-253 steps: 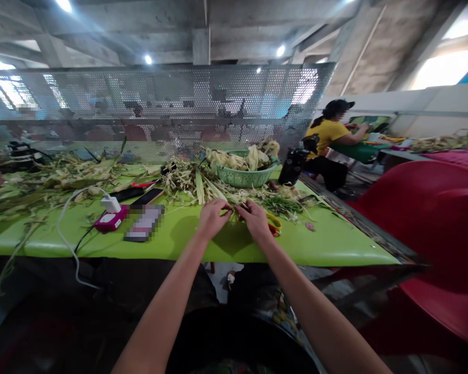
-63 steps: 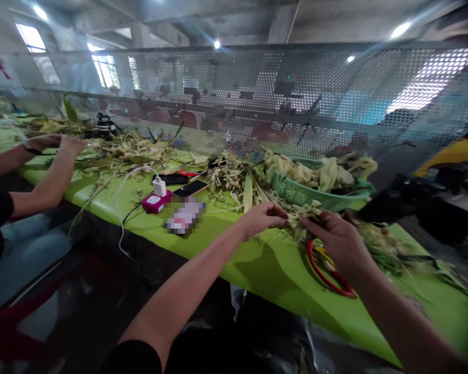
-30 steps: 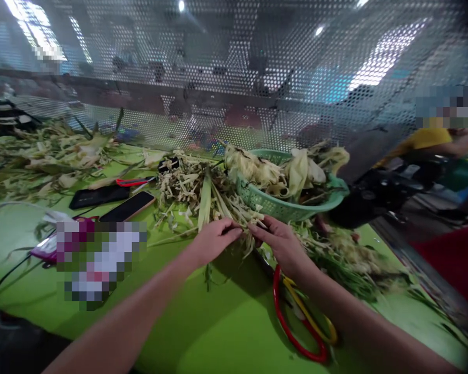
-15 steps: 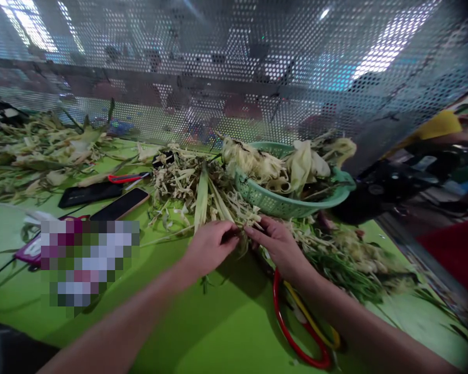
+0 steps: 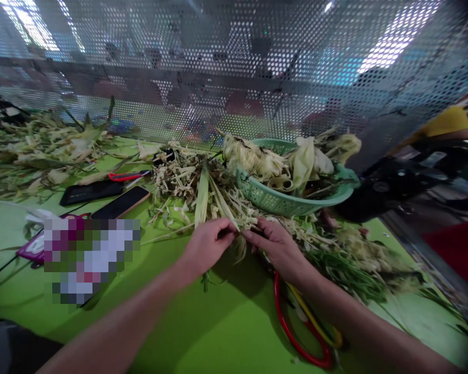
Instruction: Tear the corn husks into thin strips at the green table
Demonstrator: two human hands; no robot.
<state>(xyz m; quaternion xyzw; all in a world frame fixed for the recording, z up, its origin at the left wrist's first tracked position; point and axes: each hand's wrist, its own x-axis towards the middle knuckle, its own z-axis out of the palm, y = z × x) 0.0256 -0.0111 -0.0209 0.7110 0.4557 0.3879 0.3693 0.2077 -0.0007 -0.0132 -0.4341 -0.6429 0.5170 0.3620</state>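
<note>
My left hand (image 5: 210,245) pinches the end of a pale dried husk strip (image 5: 223,203) in front of the heap of husk pieces (image 5: 179,179). Close beside it on the right, my right hand (image 5: 276,245) is closed, thumb against fingers, on thin pale husk fibres. The fingertips of both hands nearly meet. A wider green-white husk leaf (image 5: 203,200) lies just beyond my left hand. Scissors with red and yellow handles (image 5: 283,311) lie partly under my right forearm, their blades hidden.
A green basket (image 5: 292,205) of husks and silk stands behind my right hand. Two phones (image 5: 120,202), a red-handled cutter (image 5: 125,176) and a purple object (image 5: 35,249) lie left. Green strands (image 5: 343,272) lie right. A perforated screen (image 5: 203,67) rises behind the green table (image 5: 203,332).
My left fingers have closed on the tip of the husk strip, which now reaches down between the two hands. Otherwise the view has shifted only slightly.
</note>
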